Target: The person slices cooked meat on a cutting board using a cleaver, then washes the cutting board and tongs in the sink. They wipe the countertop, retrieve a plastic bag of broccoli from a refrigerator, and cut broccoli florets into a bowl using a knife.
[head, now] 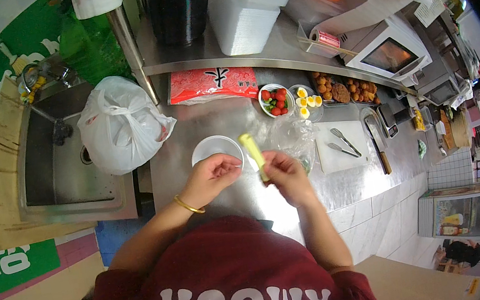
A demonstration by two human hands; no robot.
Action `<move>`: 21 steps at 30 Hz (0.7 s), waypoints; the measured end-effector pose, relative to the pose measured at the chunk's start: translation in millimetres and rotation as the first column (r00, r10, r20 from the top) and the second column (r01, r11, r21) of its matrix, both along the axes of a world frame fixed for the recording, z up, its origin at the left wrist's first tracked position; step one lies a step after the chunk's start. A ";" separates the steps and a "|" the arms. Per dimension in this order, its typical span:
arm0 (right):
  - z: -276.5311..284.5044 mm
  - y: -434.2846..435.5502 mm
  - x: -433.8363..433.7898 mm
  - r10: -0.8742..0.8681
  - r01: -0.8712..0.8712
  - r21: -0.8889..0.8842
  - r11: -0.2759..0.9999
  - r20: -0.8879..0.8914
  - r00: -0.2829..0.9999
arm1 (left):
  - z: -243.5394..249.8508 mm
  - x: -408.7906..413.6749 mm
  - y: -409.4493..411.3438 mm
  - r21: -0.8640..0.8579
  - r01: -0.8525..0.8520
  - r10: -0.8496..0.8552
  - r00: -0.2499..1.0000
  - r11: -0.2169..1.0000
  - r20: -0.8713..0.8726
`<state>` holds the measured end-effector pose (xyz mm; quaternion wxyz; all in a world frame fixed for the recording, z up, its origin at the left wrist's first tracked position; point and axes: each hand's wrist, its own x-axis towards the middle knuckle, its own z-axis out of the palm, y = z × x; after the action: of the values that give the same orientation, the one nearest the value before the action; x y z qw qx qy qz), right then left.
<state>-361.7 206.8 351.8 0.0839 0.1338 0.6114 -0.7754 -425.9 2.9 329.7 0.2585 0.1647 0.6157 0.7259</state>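
Observation:
Between the thumb and fingers of my right hand (pixel 284 172) is a pale yellow-green strip (pixel 251 150), perhaps a vegetable stalk or leaf, held upright over the steel counter. My left hand (pixel 213 175), with a gold bangle at its wrist, is at the near edge of a white round bowl (pixel 216 146); its fingers are curled, and whether they grip the rim cannot be told. Just right of the strip lies a clear plastic bag (pixel 292 134). Beyond it stand a bowl of strawberries or small tomatoes with greens (pixel 265 110) and a clear dish of halved boiled eggs (pixel 317 114).
A sink (pixel 68 163) and a full white plastic bag (pixel 123 126) are at the left. To the right, tongs (pixel 345 143) lie on a white cutting board (pixel 325 136), beside a knife (pixel 377 142). A steel shelf (pixel 254 58) with stacked containers (pixel 243 22) overhangs the back.

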 end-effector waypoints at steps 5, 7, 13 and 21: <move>-1.8 -30.3 23.5 0.042 -0.044 -0.011 0.999 -0.109 0.993 | 14.6 14.7 4.1 -0.130 0.080 -0.088 0.995 0.988 -0.054; -1.1 -30.7 31.0 0.085 -0.082 0.025 0.996 -0.131 0.988 | 9.5 21.4 2.2 -0.162 0.058 -0.092 0.974 0.985 -0.208; -6.2 -31.6 36.4 0.201 -0.170 0.235 0.957 -0.118 0.972 | 11.7 37.7 -2.9 -0.249 0.054 -0.140 0.930 0.967 -0.341; 4.7 -30.5 34.1 -0.074 0.068 -0.140 0.988 -0.032 0.997 | 6.2 49.0 -14.2 0.032 -0.189 0.188 0.982 0.982 0.031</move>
<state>-327.6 176.2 356.6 0.0538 0.1347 0.5523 -0.8209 -376.9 -11.3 335.9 0.1946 0.0999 0.6122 0.7599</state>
